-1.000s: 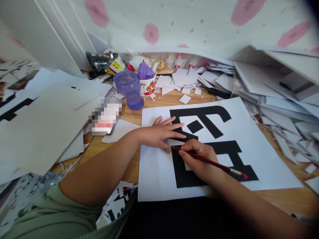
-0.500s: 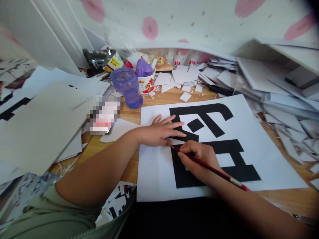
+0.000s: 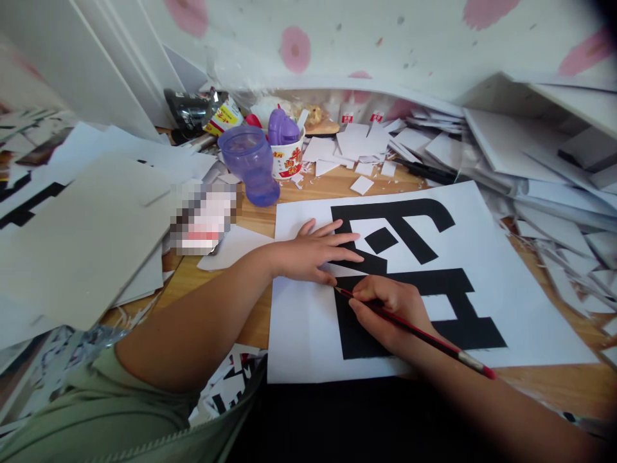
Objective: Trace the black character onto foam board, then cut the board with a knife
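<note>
A large white sheet printed with thick black shapes lies on the wooden desk in front of me. My left hand rests flat on its left part, fingers spread and stretched toward the black print. My right hand is closed round a thin red pencil. The pencil's tip touches the paper at the upper left corner of the lower black shape, just below my left thumb. Its far end, with a metal band, sticks out to the lower right.
A purple cup, a printed paper bowl and small white paper offcuts stand at the back. Stacks of white sheets crowd the right. Grey board and papers cover the left. Black-and-white scraps lie near my lap.
The pencil tip has crept slightly along the black shape's edge while my right hand shifted a little down and right. My left hand stays flat on the sheet.
</note>
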`<state>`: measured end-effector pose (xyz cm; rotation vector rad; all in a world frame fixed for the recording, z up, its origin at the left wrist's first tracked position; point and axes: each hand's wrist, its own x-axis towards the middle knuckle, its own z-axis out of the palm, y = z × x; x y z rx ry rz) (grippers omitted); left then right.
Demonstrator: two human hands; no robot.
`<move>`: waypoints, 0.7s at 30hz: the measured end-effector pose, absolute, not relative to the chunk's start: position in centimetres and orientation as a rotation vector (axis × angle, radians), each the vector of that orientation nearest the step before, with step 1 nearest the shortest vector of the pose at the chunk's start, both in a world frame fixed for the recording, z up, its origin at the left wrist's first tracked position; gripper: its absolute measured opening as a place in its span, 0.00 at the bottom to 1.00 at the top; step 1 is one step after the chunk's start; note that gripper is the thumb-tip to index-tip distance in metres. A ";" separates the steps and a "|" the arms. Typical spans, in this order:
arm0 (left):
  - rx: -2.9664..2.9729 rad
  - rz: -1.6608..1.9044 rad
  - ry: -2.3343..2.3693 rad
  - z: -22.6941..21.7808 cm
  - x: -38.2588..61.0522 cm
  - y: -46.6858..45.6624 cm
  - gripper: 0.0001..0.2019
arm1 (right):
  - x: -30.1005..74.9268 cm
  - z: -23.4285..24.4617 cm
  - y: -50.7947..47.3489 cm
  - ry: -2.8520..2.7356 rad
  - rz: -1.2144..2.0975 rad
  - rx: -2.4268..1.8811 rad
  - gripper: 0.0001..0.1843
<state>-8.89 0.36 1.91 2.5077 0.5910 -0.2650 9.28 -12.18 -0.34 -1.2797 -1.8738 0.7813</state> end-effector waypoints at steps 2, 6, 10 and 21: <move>2.515 -0.271 0.593 2.0 -8.8 0.3 0.28 | 9.4 -0.4 -12.3 -1.889 0.776 -1.262 0.08; 2.515 -0.278 0.609 2.3 -8.7 0.1 0.28 | 9.5 -0.3 -12.7 -1.912 0.792 -1.243 0.08; 2.522 -0.287 0.611 2.4 -8.6 0.0 0.30 | 9.5 -0.1 -12.9 -1.914 0.799 -1.184 0.07; 2.528 -0.299 0.621 2.3 -8.7 0.0 0.31 | 9.5 0.1 -13.5 -1.949 0.719 -1.127 0.07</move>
